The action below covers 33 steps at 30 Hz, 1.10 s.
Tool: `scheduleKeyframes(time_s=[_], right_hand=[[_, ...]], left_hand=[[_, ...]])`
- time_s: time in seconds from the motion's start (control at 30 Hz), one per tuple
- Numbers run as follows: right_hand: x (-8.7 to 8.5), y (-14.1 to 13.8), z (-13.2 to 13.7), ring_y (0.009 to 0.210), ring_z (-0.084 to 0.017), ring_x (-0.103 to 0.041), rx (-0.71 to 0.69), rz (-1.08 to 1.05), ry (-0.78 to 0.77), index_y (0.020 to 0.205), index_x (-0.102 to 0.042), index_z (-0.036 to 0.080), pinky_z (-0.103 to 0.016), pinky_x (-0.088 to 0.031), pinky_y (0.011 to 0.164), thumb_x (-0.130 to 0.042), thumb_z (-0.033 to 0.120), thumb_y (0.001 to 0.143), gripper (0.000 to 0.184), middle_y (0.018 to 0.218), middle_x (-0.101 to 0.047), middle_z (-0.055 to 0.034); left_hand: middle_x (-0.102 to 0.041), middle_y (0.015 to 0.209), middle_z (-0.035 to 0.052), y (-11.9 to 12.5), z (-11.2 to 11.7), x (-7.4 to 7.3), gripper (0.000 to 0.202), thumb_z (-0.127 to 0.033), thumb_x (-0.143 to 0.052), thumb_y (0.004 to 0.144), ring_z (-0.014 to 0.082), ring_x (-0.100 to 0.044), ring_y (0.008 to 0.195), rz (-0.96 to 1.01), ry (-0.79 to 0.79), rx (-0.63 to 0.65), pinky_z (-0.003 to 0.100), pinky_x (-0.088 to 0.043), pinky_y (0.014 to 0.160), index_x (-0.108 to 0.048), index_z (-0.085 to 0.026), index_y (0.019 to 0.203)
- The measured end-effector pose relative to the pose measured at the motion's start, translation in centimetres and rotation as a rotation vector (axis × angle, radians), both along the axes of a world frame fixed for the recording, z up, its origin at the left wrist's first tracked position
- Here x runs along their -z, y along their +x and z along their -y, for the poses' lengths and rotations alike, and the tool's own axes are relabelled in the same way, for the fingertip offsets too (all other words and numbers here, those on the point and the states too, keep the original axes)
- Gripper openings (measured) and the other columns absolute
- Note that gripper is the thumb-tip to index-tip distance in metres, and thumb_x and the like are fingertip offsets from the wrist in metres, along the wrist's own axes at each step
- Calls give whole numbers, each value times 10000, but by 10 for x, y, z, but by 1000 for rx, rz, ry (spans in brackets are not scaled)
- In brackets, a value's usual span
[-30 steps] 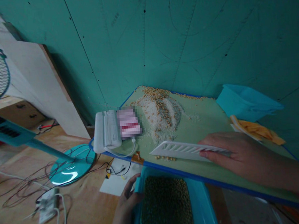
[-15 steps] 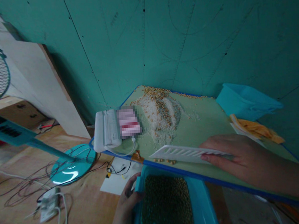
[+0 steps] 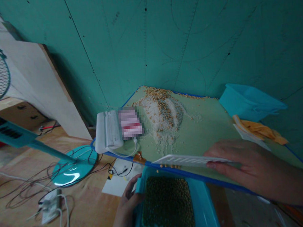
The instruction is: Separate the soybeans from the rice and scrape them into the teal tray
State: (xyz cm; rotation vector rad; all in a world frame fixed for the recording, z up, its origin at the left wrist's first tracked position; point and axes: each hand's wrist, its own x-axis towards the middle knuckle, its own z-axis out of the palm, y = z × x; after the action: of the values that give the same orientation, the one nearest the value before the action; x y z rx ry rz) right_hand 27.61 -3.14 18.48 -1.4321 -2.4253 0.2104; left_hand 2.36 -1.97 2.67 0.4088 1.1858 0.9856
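At the table edge (image 3: 190, 174), right hand (image 3: 233, 158) gripping white slotted strip (image 3: 180, 160), left hand (image 3: 130, 196) clasping blue bin (image 3: 203, 205)

A thin white slotted plastic strip (image 3: 179, 160), gripped at its 3 o'clock end by the right hand (image 3: 233, 158), lies along the desk (image 3: 208, 124) edge, its tapered tip toward 9 o'clock. Close along its 6 o'clock side sit a few round tan beans (image 3: 171, 166), one apart against the blue edging. At 6 o'clock below, a blue plastic basin (image 3: 204, 205), its 10 o'clock side held by the left hand (image 3: 127, 197), contains a bed of small beans (image 3: 168, 202), mostly dark green, tan toward 3 o'clock.
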Motion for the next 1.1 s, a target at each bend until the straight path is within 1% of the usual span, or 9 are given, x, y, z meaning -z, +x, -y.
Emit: scheduleKeyframes(time_s=[0.33,0.43,0.57,0.67,0.77,0.83,0.93,1.03,1.1], right_hand=[[1,-3,7,728,-105,-566,-9,-35,-79,864,-526,305,-239,-424,653,-429,257,827,114,772,-603,52],[0,-4,8,709,-98,-568,-14,-43,-95,841,-532,303,-227,-429,631,-425,259,828,116,764,-606,58],[-3,-2,4,681,-103,-575,-3,-13,-64,822,-547,292,-223,-439,595,-415,259,829,136,738,-615,54],[-7,0,-6,679,-124,-592,112,-33,-2,837,-586,281,-233,-456,593,-425,301,818,163,767,-646,41],[-10,3,-19,678,-133,-602,294,-85,-73,872,-604,243,-234,-461,577,-436,362,806,216,815,-658,20],[-11,5,-30,655,-133,-598,357,-94,-132,873,-601,205,-231,-450,546,-422,378,811,256,813,-657,-1],[-10,5,-46,632,-131,-588,343,-59,-99,872,-599,178,-224,-425,519,-423,371,808,269,780,-653,-11],[-10,3,-58,629,-126,-583,306,-28,-41,874,-606,196,-215,-407,511,-444,350,794,237,753,-650,7],[-10,1,-63,637,-123,-587,279,-28,-48,871,-608,208,-209,-407,513,-452,337,788,218,761,-653,15]], left_hand=[[-658,589,-25,1,1,-2,429,-152,-644,434,224,-601,616,10,18,-14,309,-433,599,-631,-216,859],[-659,611,-27,1,1,-1,436,-144,-654,428,226,-600,653,5,14,-25,298,-431,593,-631,-222,857],[-651,605,-32,2,2,-3,424,-139,-661,426,200,-588,624,27,26,-34,282,-422,600,-635,-215,842],[-645,581,-34,3,2,-7,423,-139,-653,434,199,-589,611,20,38,-31,285,-422,601,-635,-217,849],[-636,557,-39,4,3,-9,419,-142,-644,447,186,-578,554,15,35,-18,286,-420,578,-632,-220,858],[-622,536,-45,4,2,-9,410,-143,-644,450,176,-568,532,23,47,-10,281,-418,571,-634,-221,852],[-612,526,-47,3,2,-8,399,-139,-643,445,180,-568,540,20,55,-10,279,-418,559,-637,-219,836],[-610,517,-48,2,2,-7,404,-134,-639,452,180,-564,521,4,42,-10,284,-417,552,-638,-219,846],[-618,529,-45,2,3,-7,402,-137,-640,455,186,-572,534,7,48,-19,289,-420,565,-636,-217,849]])
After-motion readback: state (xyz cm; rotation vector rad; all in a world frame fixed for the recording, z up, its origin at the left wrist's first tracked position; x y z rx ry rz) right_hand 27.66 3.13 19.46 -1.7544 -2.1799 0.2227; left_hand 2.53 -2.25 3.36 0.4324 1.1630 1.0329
